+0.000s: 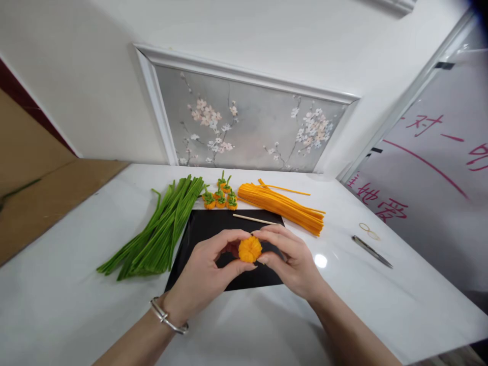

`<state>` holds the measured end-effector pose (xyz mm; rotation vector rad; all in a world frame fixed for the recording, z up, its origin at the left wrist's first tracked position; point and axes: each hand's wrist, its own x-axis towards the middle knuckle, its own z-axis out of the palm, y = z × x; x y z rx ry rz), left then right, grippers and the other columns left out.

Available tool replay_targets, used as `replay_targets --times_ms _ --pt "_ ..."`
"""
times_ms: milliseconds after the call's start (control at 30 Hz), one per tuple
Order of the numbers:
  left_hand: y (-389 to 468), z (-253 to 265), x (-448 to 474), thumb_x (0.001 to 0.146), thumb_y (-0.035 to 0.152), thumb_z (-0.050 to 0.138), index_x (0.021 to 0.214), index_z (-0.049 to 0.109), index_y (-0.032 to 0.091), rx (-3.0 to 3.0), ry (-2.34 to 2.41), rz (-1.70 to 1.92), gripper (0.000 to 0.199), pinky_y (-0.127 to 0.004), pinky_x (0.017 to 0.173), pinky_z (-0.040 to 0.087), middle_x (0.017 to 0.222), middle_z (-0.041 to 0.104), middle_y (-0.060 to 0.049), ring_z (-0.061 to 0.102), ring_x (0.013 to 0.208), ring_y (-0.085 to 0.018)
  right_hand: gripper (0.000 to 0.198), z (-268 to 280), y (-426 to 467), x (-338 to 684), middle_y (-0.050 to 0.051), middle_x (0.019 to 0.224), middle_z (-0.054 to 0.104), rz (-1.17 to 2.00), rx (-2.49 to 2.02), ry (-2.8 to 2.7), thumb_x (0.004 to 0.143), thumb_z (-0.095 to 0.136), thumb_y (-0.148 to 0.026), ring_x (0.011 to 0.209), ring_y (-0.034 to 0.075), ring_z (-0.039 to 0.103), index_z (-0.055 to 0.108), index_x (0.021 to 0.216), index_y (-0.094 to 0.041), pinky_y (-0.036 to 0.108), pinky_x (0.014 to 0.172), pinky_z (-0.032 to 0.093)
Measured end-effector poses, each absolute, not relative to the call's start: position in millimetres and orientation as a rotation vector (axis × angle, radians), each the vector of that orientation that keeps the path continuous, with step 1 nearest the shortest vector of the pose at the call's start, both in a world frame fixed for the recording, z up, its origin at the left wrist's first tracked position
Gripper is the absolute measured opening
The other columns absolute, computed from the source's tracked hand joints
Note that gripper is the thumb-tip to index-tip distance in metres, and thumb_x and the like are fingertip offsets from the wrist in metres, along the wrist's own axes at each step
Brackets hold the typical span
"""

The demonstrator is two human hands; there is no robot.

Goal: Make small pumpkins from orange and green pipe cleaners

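Observation:
Between my two hands is a small round orange pipe-cleaner pumpkin [250,249], its ribbed face turned toward me. My left hand [213,262] pinches it from the left with thumb and fingers. From the right, the fingertips and thumb of my right hand [287,254] close on it too. Both hands are above a black mat [202,229]. A thin pale stick [253,219] lies on the mat just beyond my fingers. Several finished orange pumpkins with green tops [220,198] stand together behind the mat.
A bundle of green pipe cleaners [160,234] lies left of the mat. Orange pipe cleaners [284,206] are bundled at the back right, one loose strip behind them. Scissors [371,249] rest on the white table [343,305] at right. A whiteboard [427,152] stands beyond.

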<state>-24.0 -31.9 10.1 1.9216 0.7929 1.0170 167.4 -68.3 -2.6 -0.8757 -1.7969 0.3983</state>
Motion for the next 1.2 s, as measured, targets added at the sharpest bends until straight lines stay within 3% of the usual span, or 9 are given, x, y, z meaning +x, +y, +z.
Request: replay_targets --times_ms 167,433,667,967,1100,1200 --pt "-28.9 6.1 -19.3 0.075 0.014 0.068 0.096 0.067 0.02 1.854 0.8 1.004 0.021 -0.023 0.07 0.054 0.087 0.072 -0.001 0.066 0.075 -0.014 0.029 -12.6 -63.0 164.4 0.006 0.105 0.062 0.379 -0.927 -1.763 0.086 0.063 -0.017 0.096 0.017 0.062 0.063 0.114 -0.024 0.029 0.085 0.053" --pt "-27.6 0.5 -16.0 0.071 0.01 0.07 0.094 0.072 0.022 1.754 0.812 1.085 0.026 -0.019 0.068 0.056 0.085 0.073 0.001 0.066 0.072 -0.012 0.026 -14.7 -61.0 163.0 0.009 0.099 0.061 0.184 -0.884 -1.831 0.089 0.054 -0.01 0.09 0.017 0.061 0.063 0.111 -0.02 0.03 0.078 0.054" --pt "-28.9 8.3 -15.0 0.069 0.006 0.071 0.095 0.074 0.024 1.679 0.74 1.121 0.031 -0.016 0.069 0.056 0.091 0.073 0.001 0.067 0.078 -0.011 0.035 -12.7 -62.4 164.2 0.009 0.109 0.062 0.275 -0.912 -1.825 0.088 0.058 -0.012 0.099 0.018 0.061 0.058 0.121 -0.021 0.029 0.086 0.052" --pt "-30.5 8.5 -13.5 0.067 0.012 0.075 0.087 0.073 0.017 1.484 0.764 1.005 0.02 -0.021 0.071 0.058 0.082 0.075 -0.001 0.069 0.074 -0.014 0.033 -13.9 -63.4 161.3 0.005 0.102 0.06 0.405 -0.874 -1.756 0.088 0.058 -0.014 0.091 0.016 0.061 0.064 0.117 -0.028 0.027 0.078 0.054" --pt "-30.6 7.1 -12.0 0.065 0.012 0.076 0.09 0.069 0.016 1.446 0.765 1.018 0.026 -0.022 0.071 0.059 0.083 0.074 -0.002 0.069 0.074 -0.014 0.033 -15.9 -62.8 160.4 0.005 0.102 0.06 0.498 -0.866 -1.68 0.087 0.06 -0.017 0.092 0.017 0.061 0.065 0.116 -0.03 0.029 0.078 0.054" --pt "-31.2 7.6 -11.4 0.064 0.01 0.076 0.103 0.062 0.02 1.411 0.73 1.052 0.042 -0.023 0.075 0.059 0.092 0.07 -0.001 0.068 0.084 -0.015 0.031 -17.6 -62.4 160.8 0.006 0.106 0.059 0.544 -0.892 -1.637 0.086 0.061 -0.019 0.096 0.018 0.06 0.065 0.115 -0.03 0.031 0.08 0.053"
